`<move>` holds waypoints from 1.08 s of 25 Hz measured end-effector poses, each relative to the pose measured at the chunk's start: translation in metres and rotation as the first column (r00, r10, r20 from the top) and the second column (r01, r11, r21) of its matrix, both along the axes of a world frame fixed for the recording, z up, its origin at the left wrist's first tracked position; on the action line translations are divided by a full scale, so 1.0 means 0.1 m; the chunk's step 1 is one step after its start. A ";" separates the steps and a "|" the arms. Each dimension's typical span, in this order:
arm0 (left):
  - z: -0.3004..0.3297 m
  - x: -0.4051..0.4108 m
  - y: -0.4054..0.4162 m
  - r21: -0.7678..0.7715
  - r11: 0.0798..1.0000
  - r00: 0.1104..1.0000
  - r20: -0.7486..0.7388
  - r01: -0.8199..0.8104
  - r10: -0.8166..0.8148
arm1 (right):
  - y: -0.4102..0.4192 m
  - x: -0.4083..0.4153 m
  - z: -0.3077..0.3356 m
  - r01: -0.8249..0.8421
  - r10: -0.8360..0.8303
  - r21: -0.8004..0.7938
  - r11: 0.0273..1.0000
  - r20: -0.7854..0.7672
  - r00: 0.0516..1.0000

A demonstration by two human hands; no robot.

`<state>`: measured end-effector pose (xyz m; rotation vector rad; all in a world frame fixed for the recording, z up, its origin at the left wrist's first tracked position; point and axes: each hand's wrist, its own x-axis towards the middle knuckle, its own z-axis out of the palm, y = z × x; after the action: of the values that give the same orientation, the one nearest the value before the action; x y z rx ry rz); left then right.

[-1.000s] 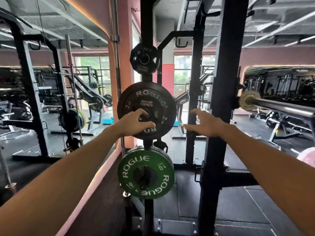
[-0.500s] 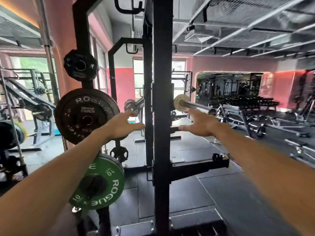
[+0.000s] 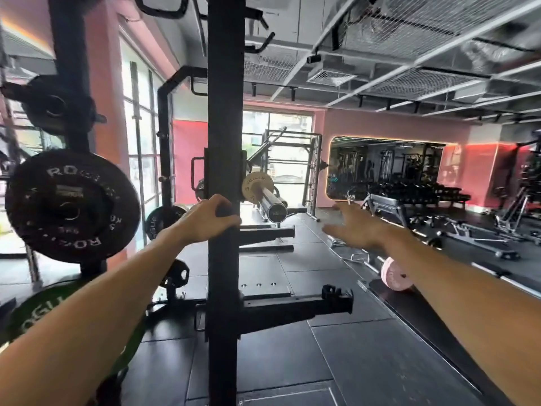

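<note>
I face a black rack upright (image 3: 224,118) in a gym. My left hand (image 3: 209,222) grips this upright at about chest height, fingers curled round its front. My right hand (image 3: 355,227) reaches forward to the right of the upright with fingers spread, blurred and holding nothing. A barbell (image 3: 270,202) sits in the rack behind the upright, its sleeve end pointing toward me with a small pale plate (image 3: 257,186) on it. The barbell sleeve lies between my two hands, a little beyond them.
Left of the upright a storage post carries a large black plate (image 3: 73,205), a smaller black plate (image 3: 57,105) above and a green plate (image 3: 44,313) below. A safety arm (image 3: 298,306) juts right at knee height. A bench (image 3: 386,205) and a pink plate (image 3: 395,273) lie to the right.
The view swung right, away from the stored plates. My left hand left the black plate and took hold of the upright. My right hand moved further right past the barbell end.
</note>
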<state>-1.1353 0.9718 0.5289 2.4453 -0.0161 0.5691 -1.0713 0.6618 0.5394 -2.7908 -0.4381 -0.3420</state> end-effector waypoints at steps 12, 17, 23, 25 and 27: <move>0.00 1.93 0.31 0.036 0.989 0.986 0.098 -0.141 0.137 | 0.56 1.86 0.13 -0.177 0.175 0.140 0.974 0.033 0.984; 0.06 2.97 0.65 0.077 0.982 0.983 0.069 -0.174 0.169 | 1.09 2.90 0.16 -0.189 0.188 0.128 0.974 0.026 0.982; 0.08 3.97 0.87 0.164 0.972 0.986 0.038 -0.166 0.162 | 1.63 3.87 0.17 -0.166 0.166 0.065 0.984 0.014 0.986; 0.06 4.19 0.90 0.177 0.973 0.989 0.028 -0.151 0.148 | 1.74 4.14 0.13 -0.168 0.167 0.061 0.984 0.009 0.986; 0.02 4.37 0.92 0.180 0.975 0.991 0.046 -0.129 0.123 | 1.83 4.32 0.08 -0.188 0.189 0.032 0.982 -0.009 0.982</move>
<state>-0.6987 1.0641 0.5311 2.6286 0.0764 0.6935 -0.6391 0.8450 0.5471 -2.6920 -0.6825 -0.2864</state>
